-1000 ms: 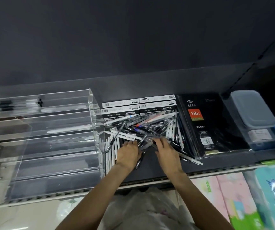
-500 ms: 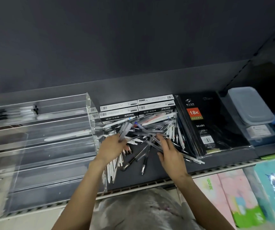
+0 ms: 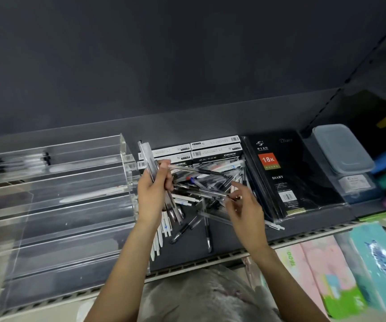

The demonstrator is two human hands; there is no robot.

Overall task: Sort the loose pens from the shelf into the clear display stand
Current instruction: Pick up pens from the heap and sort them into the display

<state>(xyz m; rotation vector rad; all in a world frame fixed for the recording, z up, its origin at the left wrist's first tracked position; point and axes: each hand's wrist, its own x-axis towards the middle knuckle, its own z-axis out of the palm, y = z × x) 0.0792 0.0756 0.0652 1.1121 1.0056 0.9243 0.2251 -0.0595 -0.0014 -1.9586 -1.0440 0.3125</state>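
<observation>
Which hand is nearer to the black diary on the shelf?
The right hand. It hovers over the pen pile just left of the diary, while the left hand holds pens farther left, beside the clear stand.

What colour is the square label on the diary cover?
Orange-red with white "18K", on the black diary; head view.

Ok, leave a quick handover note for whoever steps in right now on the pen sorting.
Left hand: shut on a bundle of pens, held upright beside the clear display stand.
Right hand: pinching one pen out of the loose pile on the shelf.
Done: a few pens lie in the stand's top tier, one white pen lower down.
Left: most of the pile, plus the bundle in hand.
</observation>
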